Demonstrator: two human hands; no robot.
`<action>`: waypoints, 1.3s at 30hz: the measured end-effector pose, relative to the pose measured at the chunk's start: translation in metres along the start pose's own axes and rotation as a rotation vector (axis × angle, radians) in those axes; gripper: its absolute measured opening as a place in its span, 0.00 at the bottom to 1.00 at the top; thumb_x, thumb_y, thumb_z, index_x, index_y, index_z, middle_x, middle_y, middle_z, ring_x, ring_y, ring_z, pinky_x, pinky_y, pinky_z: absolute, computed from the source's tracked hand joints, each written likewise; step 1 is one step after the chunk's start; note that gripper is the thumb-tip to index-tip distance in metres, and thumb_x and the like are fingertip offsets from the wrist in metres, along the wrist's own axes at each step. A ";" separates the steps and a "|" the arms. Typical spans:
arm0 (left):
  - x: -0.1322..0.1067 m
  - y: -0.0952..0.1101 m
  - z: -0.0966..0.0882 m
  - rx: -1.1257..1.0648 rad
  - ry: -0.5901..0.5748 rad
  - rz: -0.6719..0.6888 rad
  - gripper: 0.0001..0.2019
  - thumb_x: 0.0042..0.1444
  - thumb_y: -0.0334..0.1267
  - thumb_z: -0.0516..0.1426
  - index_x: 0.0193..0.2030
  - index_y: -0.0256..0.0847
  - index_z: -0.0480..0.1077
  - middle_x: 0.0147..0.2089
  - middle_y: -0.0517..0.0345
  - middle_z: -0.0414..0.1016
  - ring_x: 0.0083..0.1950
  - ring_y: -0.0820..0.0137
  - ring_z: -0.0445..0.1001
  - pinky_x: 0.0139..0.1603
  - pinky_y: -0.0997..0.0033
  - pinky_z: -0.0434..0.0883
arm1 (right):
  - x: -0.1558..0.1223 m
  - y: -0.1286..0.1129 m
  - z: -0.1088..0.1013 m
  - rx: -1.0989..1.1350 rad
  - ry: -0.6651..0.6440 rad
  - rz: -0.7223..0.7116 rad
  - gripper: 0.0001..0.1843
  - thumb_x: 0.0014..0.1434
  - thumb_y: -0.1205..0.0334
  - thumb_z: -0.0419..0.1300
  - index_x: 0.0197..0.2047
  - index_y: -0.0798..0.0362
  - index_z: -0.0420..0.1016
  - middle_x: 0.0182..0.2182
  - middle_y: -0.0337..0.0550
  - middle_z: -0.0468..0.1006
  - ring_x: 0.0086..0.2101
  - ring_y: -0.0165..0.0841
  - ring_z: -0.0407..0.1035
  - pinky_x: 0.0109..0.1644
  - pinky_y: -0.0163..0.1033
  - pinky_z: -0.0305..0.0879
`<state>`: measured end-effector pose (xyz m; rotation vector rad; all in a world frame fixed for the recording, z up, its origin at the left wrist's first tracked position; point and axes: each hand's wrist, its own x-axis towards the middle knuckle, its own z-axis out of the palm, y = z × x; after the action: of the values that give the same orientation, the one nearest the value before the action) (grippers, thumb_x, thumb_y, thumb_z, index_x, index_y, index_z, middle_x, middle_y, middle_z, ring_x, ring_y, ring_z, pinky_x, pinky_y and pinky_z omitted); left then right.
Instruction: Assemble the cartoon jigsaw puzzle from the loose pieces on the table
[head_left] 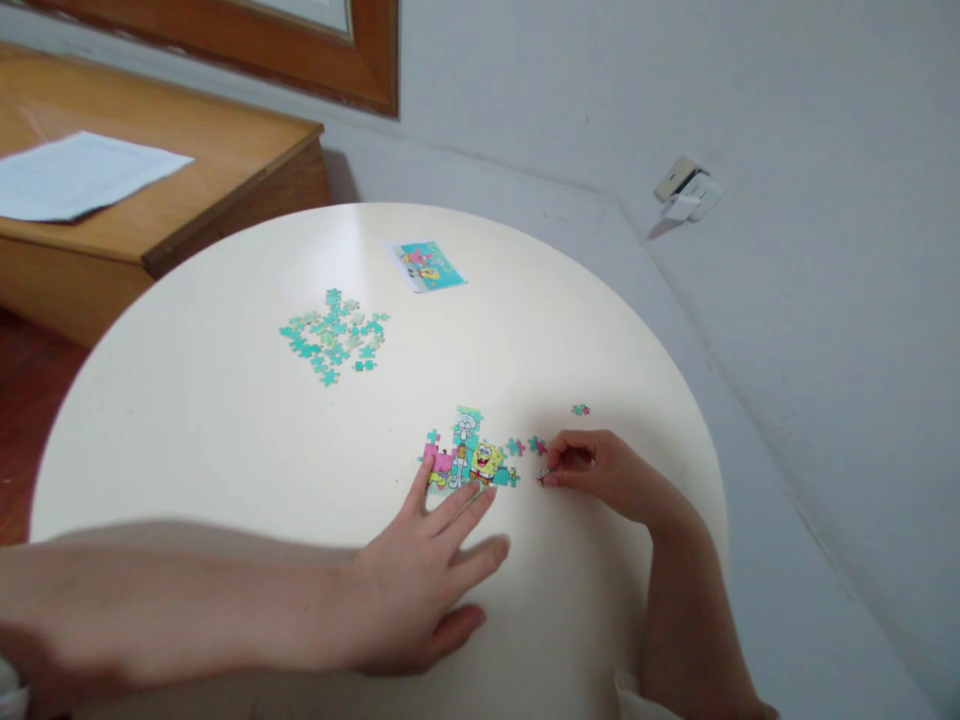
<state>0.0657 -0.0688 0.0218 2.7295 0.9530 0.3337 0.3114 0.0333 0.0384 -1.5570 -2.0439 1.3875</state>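
Observation:
A partly joined cartoon jigsaw puzzle (466, 440) lies on the white round table (202, 440), showing a pink figure, a tall pale figure and a yellow square one. My left hand (427, 565) is spread open, its fingertips resting on the lower edge of the joined part. To the right, my right hand (600, 470) pinches a small puzzle piece (544, 477) between thumb and forefinger, just above or on the tabletop. Close by lie loose pieces: a teal and pink one (515, 447), another (535, 444) beside my right fingers, and one farther off (581, 410).
A heap of mostly teal puzzle pieces (330, 335) sits at the back left of the table. Behind it lies a small picture card (429, 266). A wooden cabinet (247, 190) with a paper sheet (86, 175) stands at the left. The wall carries a socket with a plug (686, 190).

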 end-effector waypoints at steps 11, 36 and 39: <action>-0.001 0.001 -0.001 -0.001 0.014 0.004 0.23 0.61 0.50 0.48 0.59 0.41 0.61 0.63 0.35 0.59 0.64 0.48 0.56 0.61 0.28 0.36 | 0.013 -0.032 0.013 0.078 0.259 -0.178 0.15 0.45 0.49 0.65 0.27 0.53 0.75 0.24 0.41 0.77 0.26 0.31 0.66 0.31 0.37 0.62; 0.001 0.001 -0.004 -0.035 -0.024 -0.010 0.23 0.60 0.49 0.50 0.59 0.40 0.60 0.63 0.34 0.58 0.65 0.49 0.55 0.62 0.30 0.39 | 0.046 -0.059 0.070 -0.022 0.129 -0.344 0.06 0.54 0.65 0.58 0.31 0.51 0.77 0.29 0.41 0.79 0.32 0.31 0.72 0.37 0.36 0.66; 0.001 0.001 -0.003 -0.034 -0.022 -0.006 0.23 0.60 0.49 0.50 0.59 0.40 0.60 0.63 0.34 0.59 0.65 0.48 0.56 0.62 0.30 0.38 | 0.045 -0.060 0.069 -0.057 0.106 -0.350 0.06 0.54 0.67 0.58 0.30 0.52 0.77 0.30 0.41 0.80 0.32 0.30 0.72 0.37 0.35 0.65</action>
<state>0.0657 -0.0688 0.0255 2.6936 0.9416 0.3144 0.2097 0.0342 0.0323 -1.1879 -2.1762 1.1033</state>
